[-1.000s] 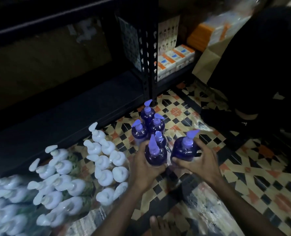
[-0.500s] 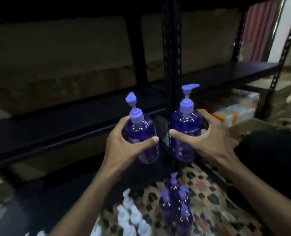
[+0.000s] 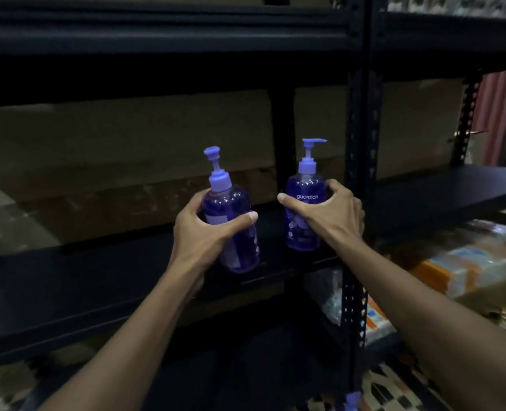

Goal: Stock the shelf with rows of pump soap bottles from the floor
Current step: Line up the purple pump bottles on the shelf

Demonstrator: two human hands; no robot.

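The translucent violet plastic pump bottle [image 3: 231,200] in the left hand [image 3: 198,232] has a paler lavender pump above the grip and a pale lilac label patch at the fingers. The matching violet bottle with white lettering [image 3: 303,185] in the right hand [image 3: 331,215] shows small white marks below the thumb, and its pump is lavender too. Under both grips runs the matt black metal shelf [image 3: 97,280]. Right of the right-hand grip are blurred orange-and-white cartons [image 3: 468,262] and, lower still, floor tiles [image 3: 394,387] chequered in black and cream.
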